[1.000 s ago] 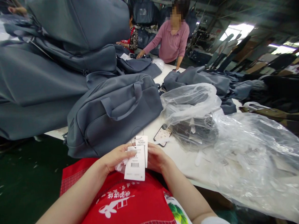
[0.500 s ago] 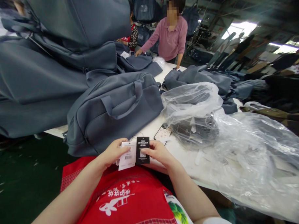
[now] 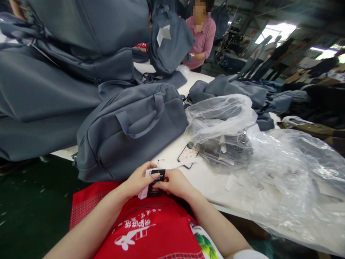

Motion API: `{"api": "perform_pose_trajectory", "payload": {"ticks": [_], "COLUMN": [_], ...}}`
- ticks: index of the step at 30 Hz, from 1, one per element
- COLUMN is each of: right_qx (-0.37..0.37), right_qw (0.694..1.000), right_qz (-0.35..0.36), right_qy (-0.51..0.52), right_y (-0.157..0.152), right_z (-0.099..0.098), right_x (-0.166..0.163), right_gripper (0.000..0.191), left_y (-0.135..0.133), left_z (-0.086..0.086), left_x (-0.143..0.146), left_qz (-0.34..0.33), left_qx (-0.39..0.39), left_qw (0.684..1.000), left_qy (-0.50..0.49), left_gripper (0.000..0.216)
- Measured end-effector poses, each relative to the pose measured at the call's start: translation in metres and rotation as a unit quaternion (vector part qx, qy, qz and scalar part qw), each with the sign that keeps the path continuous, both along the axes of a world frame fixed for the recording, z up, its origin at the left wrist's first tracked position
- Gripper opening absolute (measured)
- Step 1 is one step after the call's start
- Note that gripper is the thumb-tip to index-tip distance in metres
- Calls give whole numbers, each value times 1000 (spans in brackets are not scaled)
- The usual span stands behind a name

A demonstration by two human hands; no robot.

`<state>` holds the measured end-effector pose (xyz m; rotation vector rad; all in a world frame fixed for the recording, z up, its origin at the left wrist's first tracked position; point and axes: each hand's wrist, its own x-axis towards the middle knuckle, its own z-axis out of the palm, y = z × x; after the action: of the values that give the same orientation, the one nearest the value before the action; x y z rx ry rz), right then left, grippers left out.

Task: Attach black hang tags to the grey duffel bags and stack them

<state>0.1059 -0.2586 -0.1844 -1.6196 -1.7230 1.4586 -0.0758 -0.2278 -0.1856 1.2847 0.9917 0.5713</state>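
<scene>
Close to the table's front edge, my left hand (image 3: 138, 179) pinches a white hang tag (image 3: 143, 191) by its upper part. My right hand (image 3: 176, 182) grips a black hang tag (image 3: 155, 187) with pale print, which overlaps the white one. A thin dark string (image 3: 159, 164) loops up above the tags. Just behind my hands lies a blue-grey duffel bag (image 3: 138, 127) on its side, its handle facing up. A phone in a patterned case (image 3: 187, 155) rests on the table to the right of my hands.
A tall pile of blue-grey bags (image 3: 46, 84) stands at the left. Clear plastic bags (image 3: 276, 175), one with dark tags inside, cover the white table (image 3: 211, 192) at right. Across the table a person in pink (image 3: 207, 37) stands beside a raised bag (image 3: 172, 42).
My right hand has moved left, bringing the black tag over the white tag. Across the table, a blue-grey bag has been lifted upright in front of the person in pink.
</scene>
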Motion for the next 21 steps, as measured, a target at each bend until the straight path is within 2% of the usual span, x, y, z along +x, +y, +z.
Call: {"api": "perform_pose_trajectory", "payload": {"ticks": [4, 8, 10, 13, 15, 17, 21], "right_qx": [72, 75, 97, 194, 241, 254, 276], "right_qw": [994, 992, 992, 978, 970, 966, 955], "right_qz": [40, 41, 5, -63, -29, 43, 104], "right_qy": [-70, -94, -85, -46, -11, 5, -4], "right_y": [0, -3, -4, -2, 0, 2, 3], "right_z": [4, 6, 10, 21, 26, 27, 18], "right_x": [-7, -2, 7, 17, 18, 14, 4], "right_gripper": [23, 30, 27, 15, 29, 36, 18], "left_y": [0, 2, 4, 5, 5, 3, 0], "left_z": [-3, 0, 4, 8, 10, 9, 9], "left_x": [4, -1, -7, -12, -12, -11, -12], "left_qz": [-77, -100, -100, -116, -137, -152, -197], "left_qx": [38, 37, 33, 35, 38, 37, -18], "left_qw": [996, 994, 994, 991, 988, 987, 980], "left_qy": [21, 24, 34, 51, 58, 47, 2], "left_gripper": [33, 30, 30, 31, 30, 31, 30]}}
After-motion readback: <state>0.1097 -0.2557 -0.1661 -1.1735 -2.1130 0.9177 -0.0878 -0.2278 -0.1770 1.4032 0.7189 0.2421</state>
